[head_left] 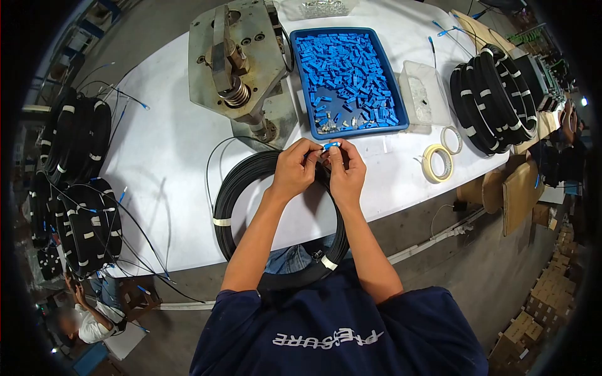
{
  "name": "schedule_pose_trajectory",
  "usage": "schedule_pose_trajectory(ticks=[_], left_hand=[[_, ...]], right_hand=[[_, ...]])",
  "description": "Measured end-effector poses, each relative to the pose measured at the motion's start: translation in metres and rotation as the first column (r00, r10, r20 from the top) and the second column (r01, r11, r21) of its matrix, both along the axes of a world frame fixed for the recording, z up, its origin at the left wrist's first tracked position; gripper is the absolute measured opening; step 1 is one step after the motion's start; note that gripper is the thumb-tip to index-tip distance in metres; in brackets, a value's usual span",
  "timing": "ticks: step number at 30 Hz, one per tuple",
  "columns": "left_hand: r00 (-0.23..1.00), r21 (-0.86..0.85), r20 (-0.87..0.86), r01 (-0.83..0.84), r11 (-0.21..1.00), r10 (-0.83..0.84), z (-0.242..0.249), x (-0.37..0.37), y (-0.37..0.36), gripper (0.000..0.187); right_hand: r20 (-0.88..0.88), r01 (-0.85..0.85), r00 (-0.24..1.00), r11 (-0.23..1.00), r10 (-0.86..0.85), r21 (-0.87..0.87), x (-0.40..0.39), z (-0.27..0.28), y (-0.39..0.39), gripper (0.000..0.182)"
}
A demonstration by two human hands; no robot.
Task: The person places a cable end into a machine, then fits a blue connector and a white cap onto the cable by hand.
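A small blue connector (331,145) sits between the fingertips of both hands, above the far edge of a black cable coil (241,182). My left hand (296,168) is closed at the connector's left end, pinching something too small to make out, perhaps the cable end. My right hand (346,170) grips the connector with thumb and fingers. White tape bands wrap the coil, which lies partly on the white table (182,182) and overhangs its near edge. Just beyond the hands is a blue tray (351,133) of many blue connector pieces.
A metal press (241,69) stands at the back left. Taped cable coils lie at the left (84,135) and right (492,100). Right of the tray are a clear bin (423,94) and tape rolls (437,163). Another person (94,319) is at the lower left.
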State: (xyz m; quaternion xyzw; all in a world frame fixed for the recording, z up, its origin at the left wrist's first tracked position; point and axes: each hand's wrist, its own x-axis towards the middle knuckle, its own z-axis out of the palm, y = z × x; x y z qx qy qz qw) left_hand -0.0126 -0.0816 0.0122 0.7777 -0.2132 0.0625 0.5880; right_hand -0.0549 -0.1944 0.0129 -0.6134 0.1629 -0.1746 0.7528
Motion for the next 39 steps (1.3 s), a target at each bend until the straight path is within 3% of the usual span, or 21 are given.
schedule_pose_trajectory(ticks=[6, 9, 12, 17, 19, 21, 25, 27, 31, 34, 36, 39], left_hand=[[1.000, -0.004, 0.016, -0.014, 1.000, 0.014, -0.001, -0.003, -0.003, 0.004], [0.999, 0.018, 0.032, -0.014, 1.000, 0.014, 0.001, -0.002, -0.001, 0.004], [1.000, 0.005, 0.028, -0.004, 1.000, 0.004, 0.000, -0.001, -0.001, 0.006], [0.999, 0.011, 0.032, 0.033, 0.999, -0.034, 0.001, 0.001, 0.002, 0.018], [0.963, 0.152, 0.267, -0.062, 0.986, 0.019, 0.006, 0.003, 0.003, 0.027], [0.955, 0.202, 0.294, -0.099, 0.974, 0.036, 0.012, -0.001, 0.011, 0.028], [0.986, 0.216, 0.168, -0.018, 0.976, -0.019, 0.000, -0.003, 0.024, 0.020], [0.992, 0.151, 0.128, -0.008, 0.988, -0.012, 0.001, -0.004, 0.025, 0.018], [0.982, 0.204, 0.188, -0.050, 0.978, 0.011, 0.005, -0.005, 0.022, 0.018], [0.966, 0.190, 0.252, -0.101, 0.976, 0.051, 0.015, -0.008, 0.019, 0.017], [0.986, 0.149, 0.098, -0.147, 0.978, 0.133, 0.032, -0.014, 0.015, 0.016], [0.983, 0.121, 0.109, -0.163, 0.979, 0.150, 0.032, -0.016, 0.013, 0.017]], right_hand=[[0.073, -0.026, 0.997, 0.999, 0.023, 0.042, -0.002, 0.000, -0.004, 0.016], [-0.007, -0.061, 0.998, 0.994, 0.061, 0.090, -0.001, -0.004, -0.004, 0.016], [0.071, -0.013, 0.997, 1.000, 0.013, -0.002, 0.000, -0.005, -0.002, 0.015], [-0.002, -0.004, 1.000, 0.993, 0.004, 0.120, 0.000, 0.002, -0.003, 0.017], [-0.002, 0.029, 1.000, 0.983, -0.030, 0.179, 0.001, 0.001, -0.006, 0.018], [-0.005, 0.051, 0.999, 0.967, -0.051, 0.248, 0.002, 0.000, -0.006, 0.018], [0.013, 0.014, 1.000, 0.950, -0.019, 0.312, 0.002, -0.002, -0.009, 0.022], [-0.038, -0.063, 0.997, 0.967, 0.074, 0.247, 0.002, -0.005, -0.010, 0.021], [-0.056, -0.097, 0.993, 0.980, 0.108, 0.173, 0.003, 0.002, -0.008, 0.021], [-0.082, -0.108, 0.987, 0.957, 0.135, 0.270, 0.005, 0.001, -0.011, 0.021], [-0.084, -0.150, 0.978, 0.919, 0.192, 0.365, 0.005, -0.005, -0.016, 0.021], [-0.078, -0.208, 0.964, 0.902, 0.255, 0.378, 0.006, -0.006, -0.021, 0.021]])
